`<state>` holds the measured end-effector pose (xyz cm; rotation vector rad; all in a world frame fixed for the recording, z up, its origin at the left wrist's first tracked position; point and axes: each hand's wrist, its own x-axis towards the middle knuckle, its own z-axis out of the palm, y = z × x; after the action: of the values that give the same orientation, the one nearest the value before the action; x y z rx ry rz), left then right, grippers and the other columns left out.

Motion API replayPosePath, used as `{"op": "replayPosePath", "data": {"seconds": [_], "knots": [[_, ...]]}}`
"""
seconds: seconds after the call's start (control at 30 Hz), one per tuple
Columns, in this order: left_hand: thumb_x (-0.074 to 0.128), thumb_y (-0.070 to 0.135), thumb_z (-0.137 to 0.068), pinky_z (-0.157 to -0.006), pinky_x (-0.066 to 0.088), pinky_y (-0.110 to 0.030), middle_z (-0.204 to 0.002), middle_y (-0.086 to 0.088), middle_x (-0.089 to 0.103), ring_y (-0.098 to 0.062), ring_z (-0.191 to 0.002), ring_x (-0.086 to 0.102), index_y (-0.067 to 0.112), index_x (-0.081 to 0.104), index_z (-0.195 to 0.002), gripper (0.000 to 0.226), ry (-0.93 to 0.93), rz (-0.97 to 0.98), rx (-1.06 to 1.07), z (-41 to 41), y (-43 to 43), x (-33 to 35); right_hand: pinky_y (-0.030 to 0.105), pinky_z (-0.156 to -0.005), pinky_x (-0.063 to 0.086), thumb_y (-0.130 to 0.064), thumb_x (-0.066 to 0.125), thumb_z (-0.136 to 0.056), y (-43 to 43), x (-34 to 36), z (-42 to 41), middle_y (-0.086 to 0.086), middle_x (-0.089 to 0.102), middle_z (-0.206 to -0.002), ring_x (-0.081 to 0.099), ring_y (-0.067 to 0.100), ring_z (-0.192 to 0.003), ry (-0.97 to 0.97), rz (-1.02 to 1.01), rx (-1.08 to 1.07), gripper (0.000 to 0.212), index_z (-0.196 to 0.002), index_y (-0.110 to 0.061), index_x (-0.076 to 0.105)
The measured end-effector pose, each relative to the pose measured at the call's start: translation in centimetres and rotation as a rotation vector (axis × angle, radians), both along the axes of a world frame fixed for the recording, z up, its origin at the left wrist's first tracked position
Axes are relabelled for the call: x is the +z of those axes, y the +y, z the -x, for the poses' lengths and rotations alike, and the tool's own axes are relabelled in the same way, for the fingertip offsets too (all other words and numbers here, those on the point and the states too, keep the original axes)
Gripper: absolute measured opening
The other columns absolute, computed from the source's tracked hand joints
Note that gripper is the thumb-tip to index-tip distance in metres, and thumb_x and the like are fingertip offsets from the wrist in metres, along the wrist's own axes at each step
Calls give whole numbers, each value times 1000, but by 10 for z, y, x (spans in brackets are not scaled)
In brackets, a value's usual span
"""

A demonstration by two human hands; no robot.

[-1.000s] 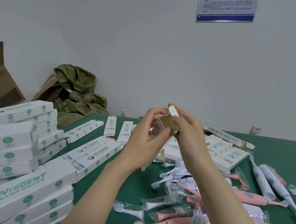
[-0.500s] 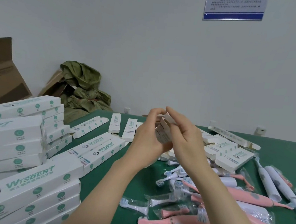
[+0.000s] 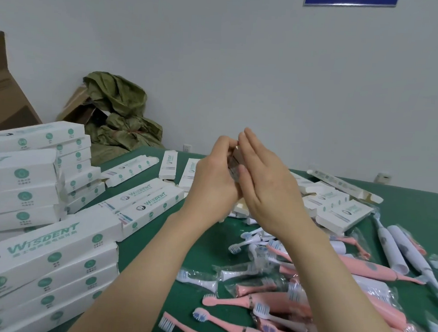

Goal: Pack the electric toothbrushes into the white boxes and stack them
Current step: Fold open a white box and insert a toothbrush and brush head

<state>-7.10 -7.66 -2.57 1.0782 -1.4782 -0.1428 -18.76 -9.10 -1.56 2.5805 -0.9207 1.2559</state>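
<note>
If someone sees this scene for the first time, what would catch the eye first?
At the centre, the left hand grips a small box and the right hand presses flat on it. Stacks of white boxes rise at the left, and pink toothbrushes lie heaped at the lower right of the green table.

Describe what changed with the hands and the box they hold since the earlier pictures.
The right hand stopped pinching the raised flap; now it presses flat against the end of the white box, so the brown inside no longer shows. The left hand still grips it. The stacked boxes and loose toothbrushes on the table stayed put.
</note>
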Motion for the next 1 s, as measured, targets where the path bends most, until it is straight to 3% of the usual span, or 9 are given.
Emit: {"op": "replayPosePath", "data": {"seconds": [0.1,0.23,0.33,0.4,0.53,0.67,0.8,0.9,1.0], "knots": [[62,25,-64,-68,49,-16,-84,12,64,-1,-78,61,40,45,-89,34,-7,3,5,3,5,3,23,-109,23,-31,26,-94,1,2,3,2,26,-156,32,13,-138,-39,-58,44,56,-147,-13,31],[82,21,-63,-78,52,-18,-93,14,64,-1,-87,63,37,48,-95,49,113,151,24,-3,17,22,19,-93,45,-34,38,-94,1,8,7,-8,58,-129,55,-1,-113,-756,-390,332,32,-124,-34,50],[79,8,-70,-81,53,-26,-96,7,68,-8,-91,66,21,49,-104,48,489,302,-179,-14,27,37,26,-66,44,-31,48,-93,-15,4,21,-5,65,-89,59,15,-81,-745,-527,-65,17,-92,-19,60],[78,10,-70,-86,53,-32,-96,6,69,-10,-95,64,17,49,-107,47,640,339,-295,-18,31,43,30,-68,45,-45,49,-91,-27,-4,30,2,62,-85,57,22,-78,-681,-904,-168,44,-97,-2,59],[70,4,-71,-94,51,-39,-103,1,68,-16,-102,62,14,48,-111,47,749,254,-353,-16,29,38,32,-62,59,-45,56,-88,-29,1,39,20,71,-96,70,28,-77,-1155,-1638,445,46,-106,-3,56],[73,1,-75,-90,52,-31,-116,-9,63,-20,-105,60,8,46,-121,53,752,42,-254,-24,19,26,25,-54,57,-19,58,-90,-31,-1,44,13,71,-72,71,22,-66,-1454,-1389,363,12,-92,-8,58],[79,23,-73,-110,26,-35,-146,-6,32,-19,-135,25,19,24,-147,93,132,-222,411,-39,12,12,23,-60,59,-13,59,-89,-33,-3,46,17,66,-92,68,25,-80,-1309,-1065,121,9,-83,-6,58],[79,35,-70,-102,27,-21,-132,12,37,-7,-124,31,32,38,-136,78,-112,-92,243,-31,15,12,27,-61,59,-15,62,-86,-27,-1,35,13,65,-83,64,17,-71,-1033,-873,64,15,-83,-1,64],[78,29,-74,-93,26,-7,-128,14,45,-5,-118,38,39,44,-129,65,-342,-67,47,-13,15,12,28,-53,56,-9,55,-86,-13,6,20,14,58,-71,58,32,-68,-928,-777,85,21,-67,-5,64]]}}
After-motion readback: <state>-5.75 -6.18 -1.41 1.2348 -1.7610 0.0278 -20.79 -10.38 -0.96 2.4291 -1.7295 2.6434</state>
